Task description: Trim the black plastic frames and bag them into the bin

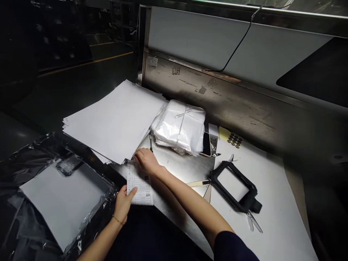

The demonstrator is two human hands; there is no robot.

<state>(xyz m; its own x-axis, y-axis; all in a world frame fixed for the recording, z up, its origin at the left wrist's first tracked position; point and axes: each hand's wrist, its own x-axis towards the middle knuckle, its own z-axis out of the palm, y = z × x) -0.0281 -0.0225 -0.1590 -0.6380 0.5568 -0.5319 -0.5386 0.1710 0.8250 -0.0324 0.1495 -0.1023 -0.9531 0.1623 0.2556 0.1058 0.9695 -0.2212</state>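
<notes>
A printed paper form [140,186] with tables and small square codes lies at the front edge of the metal table. My left hand [123,204] pinches its lower left side, thumb on top. At the form's upper edge is my right hand [146,161], its fingers curled down beside the corner of a large stack of white sheets [114,119]. Whether those fingertips grip the form is hidden. Just beyond my right hand lies a thin dark pen-like thing [151,142]. A tied bundle of clear plastic bags [181,125] sits behind it.
To the right, a black frame-shaped part [235,186] rests on white paper [272,195], near a pale-handled tool [198,183]. A phone [206,145] and a yellow sticker sheet [230,137] lie by the back panel [190,79]. A black-plastic-lined container [32,163] stands at left.
</notes>
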